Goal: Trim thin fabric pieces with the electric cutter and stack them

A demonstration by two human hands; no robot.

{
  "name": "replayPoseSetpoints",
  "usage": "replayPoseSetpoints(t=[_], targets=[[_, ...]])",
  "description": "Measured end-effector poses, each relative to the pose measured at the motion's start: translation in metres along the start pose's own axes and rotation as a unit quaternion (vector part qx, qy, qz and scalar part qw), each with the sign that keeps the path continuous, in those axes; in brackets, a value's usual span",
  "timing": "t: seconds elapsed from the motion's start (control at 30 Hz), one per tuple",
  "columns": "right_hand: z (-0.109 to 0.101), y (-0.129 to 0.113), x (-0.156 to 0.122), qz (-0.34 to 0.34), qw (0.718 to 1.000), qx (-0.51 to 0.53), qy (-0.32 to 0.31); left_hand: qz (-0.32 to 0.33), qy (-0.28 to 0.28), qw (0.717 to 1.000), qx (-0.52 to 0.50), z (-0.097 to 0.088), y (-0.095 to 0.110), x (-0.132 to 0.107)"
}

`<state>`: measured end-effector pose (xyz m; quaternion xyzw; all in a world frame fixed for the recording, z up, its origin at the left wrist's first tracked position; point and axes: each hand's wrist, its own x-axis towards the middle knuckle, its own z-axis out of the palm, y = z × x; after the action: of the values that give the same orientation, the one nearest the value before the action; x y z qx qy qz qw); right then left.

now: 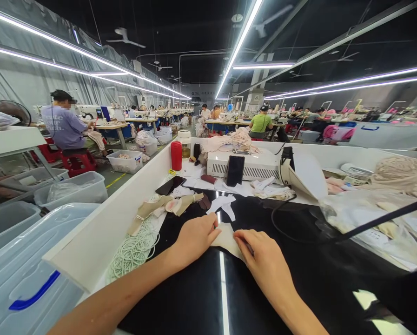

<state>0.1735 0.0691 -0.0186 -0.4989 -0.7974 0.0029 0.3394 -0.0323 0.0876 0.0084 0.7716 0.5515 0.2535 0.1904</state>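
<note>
A small cream fabric piece (pixel 226 238) lies on the glossy black worktop (pixel 299 260) between my hands. My left hand (pixel 194 238) has its fingers curled on the piece's left edge. My right hand (pixel 262 258) pinches its right edge. Both hands rest on the black surface. More white fabric scraps (pixel 224 204) lie just beyond the piece. A bundle of beige cloth strips (pixel 166 205) and a coil of white cord (pixel 135 249) sit to the left of my left hand.
A phone (pixel 170 185), a red cylinder (pixel 176 156), a jar (pixel 185 144), a white machine box (pixel 253 167) and a lamp head (pixel 292 172) stand at the back. Bagged fabric (pixel 368 214) fills the right. Plastic bins (pixel 23 260) sit left. Other workers sit at distant tables.
</note>
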Motion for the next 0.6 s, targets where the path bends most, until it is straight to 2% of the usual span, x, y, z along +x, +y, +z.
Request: replayPoseSetpoints(t=[0.23, 0.33, 0.47, 0.53, 0.6], targets=[[0.014, 0.008, -0.005, -0.034, 0.999, -0.029, -0.011, 0.040, -0.013, 0.993, 0.110, 0.013, -0.009, -0.002], [0.014, 0.011, -0.007, -0.050, 0.998, -0.025, 0.008, 0.048, -0.011, 0.990, 0.135, 0.016, -0.011, -0.003], [-0.007, 0.002, -0.016, -0.078, 0.996, -0.008, 0.049, 0.061, 0.003, 0.986, 0.155, 0.012, -0.011, -0.004], [-0.024, -0.003, -0.029, -0.112, 0.993, 0.012, 0.043, 0.068, 0.015, 0.984, 0.165, 0.009, -0.008, -0.004], [-0.041, -0.002, -0.049, -0.149, 0.988, 0.043, 0.002, 0.076, 0.029, 0.981, 0.174, 0.005, -0.005, -0.005]])
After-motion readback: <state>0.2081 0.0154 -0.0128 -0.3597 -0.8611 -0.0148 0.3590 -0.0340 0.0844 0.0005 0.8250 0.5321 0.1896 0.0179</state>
